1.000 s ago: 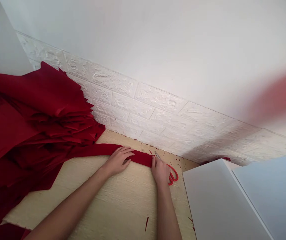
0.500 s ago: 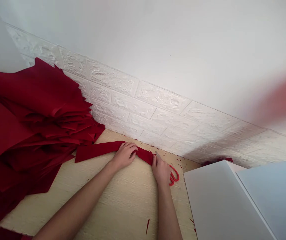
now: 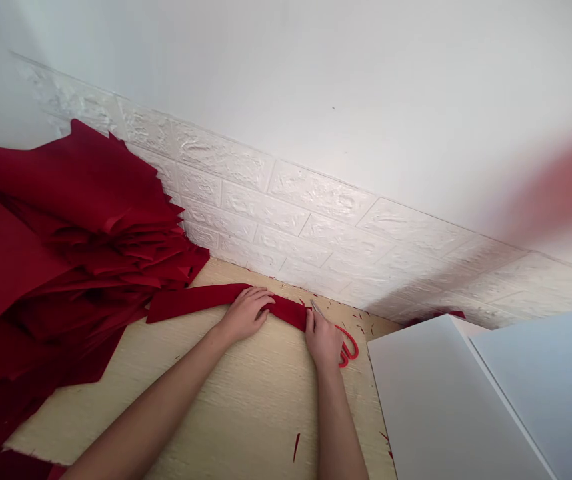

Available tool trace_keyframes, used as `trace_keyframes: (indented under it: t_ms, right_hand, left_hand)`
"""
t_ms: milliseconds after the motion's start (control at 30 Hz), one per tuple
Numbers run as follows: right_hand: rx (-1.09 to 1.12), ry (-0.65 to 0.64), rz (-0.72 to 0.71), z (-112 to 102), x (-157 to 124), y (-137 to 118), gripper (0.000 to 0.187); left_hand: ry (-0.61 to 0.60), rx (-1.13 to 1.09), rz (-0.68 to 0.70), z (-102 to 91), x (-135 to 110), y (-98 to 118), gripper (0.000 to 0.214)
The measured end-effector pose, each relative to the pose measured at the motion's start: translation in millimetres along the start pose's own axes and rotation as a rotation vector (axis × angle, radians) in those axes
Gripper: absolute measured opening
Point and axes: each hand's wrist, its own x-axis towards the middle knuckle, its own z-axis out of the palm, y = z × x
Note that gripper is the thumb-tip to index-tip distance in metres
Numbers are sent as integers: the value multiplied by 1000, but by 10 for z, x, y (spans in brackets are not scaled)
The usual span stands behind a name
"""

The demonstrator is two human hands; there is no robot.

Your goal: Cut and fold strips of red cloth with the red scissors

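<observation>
A long strip of dark red fabric (image 3: 191, 302) lies on the tabletop, its left end near a big heap of red fabric (image 3: 116, 253). My left hand (image 3: 249, 312) is curled over the middle of the strip, thumb on the near side, fingers bent round it. At the strip's right end, my right hand (image 3: 323, 339) pinches the fabric between thumb and fingers. Under or beside that hand lies a pair of scissors with red handles (image 3: 350, 347). The blade tip shows past the fingers; the middle is hidden by the hand.
The pale wooden table (image 3: 246, 413) carries several thin red scraps (image 3: 297, 447). A white brick-patterned wall (image 3: 266, 207) closes off the back edge. To the right stands a white box-like object (image 3: 426, 400). A blurred red shape (image 3: 566, 180) crosses the upper right.
The view has shifted very slightly. Both hands, the strip and the scissors keep nearly the same places, with the strip's left end a touch farther left.
</observation>
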Motion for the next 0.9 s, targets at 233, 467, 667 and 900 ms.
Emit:
trace_keyframes:
  t_ms: [233,467,667,900]
  right_hand:
    - [-1,7,4,10,-5,-3,48]
    - [2,10,3,24,4,6,48]
    - [7,7,1,15,8,-2,48]
    - [3,11,38,-15,-13,-12,48]
  left_hand:
    - [4,-6,6,3,-4,-13,31]
    - [-1,-13,4,-8,-2,-7,31]
    - [0,-15,9,-4,-6,-10,32]
    - [-3,-4,17,-5,-2,-15,31]
